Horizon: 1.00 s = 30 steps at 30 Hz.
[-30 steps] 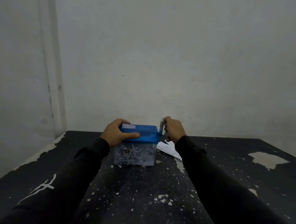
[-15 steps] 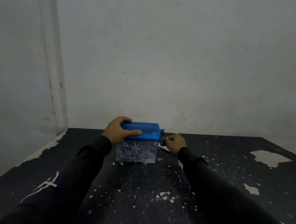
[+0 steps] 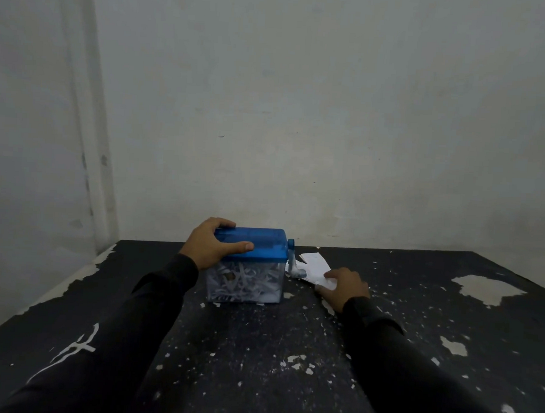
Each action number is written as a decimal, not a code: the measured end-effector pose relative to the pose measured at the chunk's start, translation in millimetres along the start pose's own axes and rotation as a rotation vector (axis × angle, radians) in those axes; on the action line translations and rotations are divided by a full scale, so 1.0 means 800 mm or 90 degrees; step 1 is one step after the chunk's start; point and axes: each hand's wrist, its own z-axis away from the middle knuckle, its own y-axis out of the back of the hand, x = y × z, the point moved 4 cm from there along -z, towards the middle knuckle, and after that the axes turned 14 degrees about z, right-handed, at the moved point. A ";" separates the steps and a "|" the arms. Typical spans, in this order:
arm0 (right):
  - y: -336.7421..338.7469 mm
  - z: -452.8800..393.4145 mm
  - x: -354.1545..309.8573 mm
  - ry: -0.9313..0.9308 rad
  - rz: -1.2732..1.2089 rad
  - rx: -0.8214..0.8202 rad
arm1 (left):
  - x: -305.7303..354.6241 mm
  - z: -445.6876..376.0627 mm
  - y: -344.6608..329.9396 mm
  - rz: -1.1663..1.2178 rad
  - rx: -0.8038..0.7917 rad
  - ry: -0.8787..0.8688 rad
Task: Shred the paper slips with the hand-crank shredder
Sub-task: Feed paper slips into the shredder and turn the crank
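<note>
The hand-crank shredder (image 3: 256,246) has a blue lid and a clear bin packed with white paper shreds (image 3: 245,282). It stands at the far middle of the black table. My left hand (image 3: 214,246) grips the lid's left end, thumb along the front edge. The crank (image 3: 293,261) hangs down on the shredder's right side, with nothing holding it. White paper slips (image 3: 315,265) lie on the table just right of the crank. My right hand (image 3: 344,287) rests flat on the near end of the slips, fingers spread.
The black table (image 3: 256,363) has chipped paint, with pale patches at the right (image 3: 484,288) and along the left edge. Small paper scraps (image 3: 298,361) dot its surface. A grey wall stands close behind the shredder.
My right hand has let go of the crank, dropped to the table and moved right onto the paper slips. The crank now hangs downward. The left hand has stayed on the lid.
</note>
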 end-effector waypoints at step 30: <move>0.014 -0.002 0.038 -0.133 -0.294 -0.024 | 0.005 0.003 0.000 0.018 -0.008 0.000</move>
